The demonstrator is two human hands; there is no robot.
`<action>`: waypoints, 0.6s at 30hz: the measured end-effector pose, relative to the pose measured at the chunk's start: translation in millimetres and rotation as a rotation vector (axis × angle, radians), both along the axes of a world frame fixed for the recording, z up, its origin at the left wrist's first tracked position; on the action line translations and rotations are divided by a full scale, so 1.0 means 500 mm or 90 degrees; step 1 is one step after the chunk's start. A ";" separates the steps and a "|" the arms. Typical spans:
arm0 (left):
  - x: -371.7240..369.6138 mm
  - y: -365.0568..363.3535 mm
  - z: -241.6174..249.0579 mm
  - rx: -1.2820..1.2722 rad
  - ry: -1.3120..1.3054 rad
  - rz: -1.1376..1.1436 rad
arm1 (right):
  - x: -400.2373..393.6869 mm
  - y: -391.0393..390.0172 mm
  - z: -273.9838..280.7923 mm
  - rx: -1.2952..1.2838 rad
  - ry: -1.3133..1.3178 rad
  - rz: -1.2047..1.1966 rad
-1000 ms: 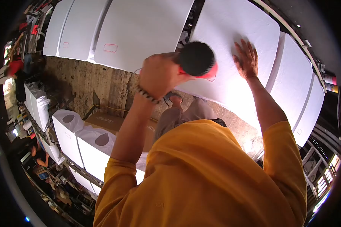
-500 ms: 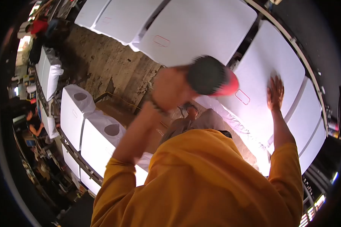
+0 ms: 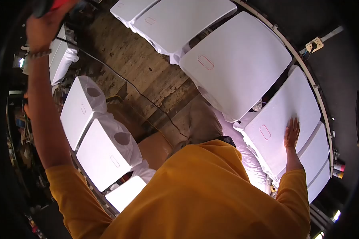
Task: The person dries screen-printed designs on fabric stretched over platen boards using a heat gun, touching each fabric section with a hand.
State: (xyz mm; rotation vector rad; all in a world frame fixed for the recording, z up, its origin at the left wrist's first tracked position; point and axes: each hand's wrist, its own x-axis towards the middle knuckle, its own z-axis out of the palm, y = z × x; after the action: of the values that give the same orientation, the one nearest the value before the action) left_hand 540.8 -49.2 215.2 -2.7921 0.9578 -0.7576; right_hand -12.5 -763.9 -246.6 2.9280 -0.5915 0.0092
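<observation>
My left hand [image 3: 43,31] is raised at the top left, its fingers closed around a red-and-black tool [image 3: 59,4]. The upper edge of the view cuts off most of the tool, so its exact kind does not show. My right hand [image 3: 292,133] lies flat, fingers stretched out, on a white cloth-covered panel [image 3: 281,105] at the right. A red rounded outline [image 3: 265,132] is marked on that panel, left of my fingers. Loose white fabric hangs along its near edge.
More white covered panels [image 3: 235,59] stand along a curved rail [image 3: 277,32]. Others with round holes [image 3: 121,138] are at the left. A black cord [image 3: 127,81] crosses above the worn floor [image 3: 135,51]. A power socket [image 3: 314,46] is on the dark surface at upper right.
My left hand has swung from the middle to the upper left, taking the tool with it. The view has shifted. My right hand still rests on the panel.
</observation>
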 end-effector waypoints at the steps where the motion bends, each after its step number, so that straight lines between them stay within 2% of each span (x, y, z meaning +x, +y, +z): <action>1: 0.002 0.003 0.012 -0.008 0.028 -0.017 | 0.002 0.004 0.004 -0.006 0.021 -0.010; 4: -0.011 -0.006 0.032 -0.067 0.149 -0.100 | 0.011 0.024 0.031 0.011 0.051 -0.050; 6: -0.027 -0.026 0.014 -0.138 0.268 -0.170 | 0.050 0.036 0.027 0.032 -0.035 -0.086; 7: -0.029 -0.041 -0.015 -0.184 0.333 -0.198 | 0.072 0.030 0.017 0.040 -0.077 -0.104; 8: -0.026 -0.058 -0.052 -0.226 0.385 -0.216 | 0.123 0.040 0.006 0.021 -0.218 -0.023; 11: -0.008 -0.133 -0.239 -0.308 0.422 -0.205 | 0.340 0.157 0.013 0.113 -0.366 0.020; 12: -0.005 -0.169 -0.272 -0.168 0.359 -0.207 | 0.422 0.213 0.028 0.149 -0.385 0.009; 13: -0.001 -0.195 -0.321 -0.184 0.382 -0.197 | 0.490 0.234 -0.012 0.181 -0.398 0.017; 14: 0.006 -0.219 -0.366 -0.204 0.400 -0.184 | 0.560 0.270 0.001 0.209 -0.417 0.049; 16: 0.024 -0.258 -0.408 -0.142 0.408 -0.184 | 0.686 0.299 -0.013 0.213 -0.401 0.114; 18: 0.030 -0.295 -0.435 -0.128 0.409 -0.175 | 0.765 0.328 -0.007 0.204 -0.357 0.068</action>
State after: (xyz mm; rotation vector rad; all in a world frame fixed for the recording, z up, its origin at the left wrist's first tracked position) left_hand 556.0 -196.8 -2.4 -3.1856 1.4468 0.0637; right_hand 369.9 -599.7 -250.2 3.2617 -0.5426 0.8439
